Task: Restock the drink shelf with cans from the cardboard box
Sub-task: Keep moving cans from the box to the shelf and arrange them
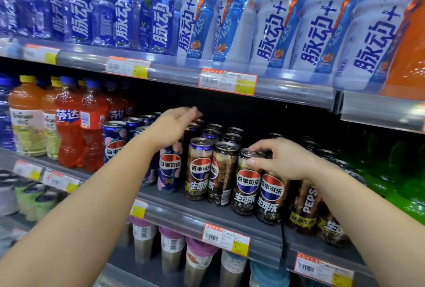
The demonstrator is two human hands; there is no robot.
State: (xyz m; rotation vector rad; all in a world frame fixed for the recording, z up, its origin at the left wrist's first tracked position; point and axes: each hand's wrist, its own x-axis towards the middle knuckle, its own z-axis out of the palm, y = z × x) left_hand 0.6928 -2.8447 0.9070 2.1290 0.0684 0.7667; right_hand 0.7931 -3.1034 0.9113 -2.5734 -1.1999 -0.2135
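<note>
The right hand point(279, 160) rests on top of a dark Pepsi can point(247, 183) that stands at the front edge of the middle shelf point(207, 213). Its thumb and fingers are curled around the rim of this can and grip it from above; the thumb tip lies on the near side of the lid. A second dark can point(271, 197) stands just to the right, touching the first one, and the palm is partly over it.

The left hand point(174, 126) is in the air above the cans, further back on the same shelf. Its fingers are loosely bent and relaxed, the fingertips point to the right, and it holds nothing. Under the left wrist stands a purple Pepsi can point(170, 167) with a peach pattern, and I cannot tell if the hand touches it.

Between the two hands, two more dark cans point(211, 171) stand at the front edge, side by side, with further rows of cans behind them. At the left end of the shelf stand red and orange bottles point(69, 126). The upper shelf point(207, 73) carries blue and white bottles point(271, 22), and price tags point(227, 81) hang on its front edge. Below the middle shelf, cups with purple lids point(172, 247) stand in a row.
</note>
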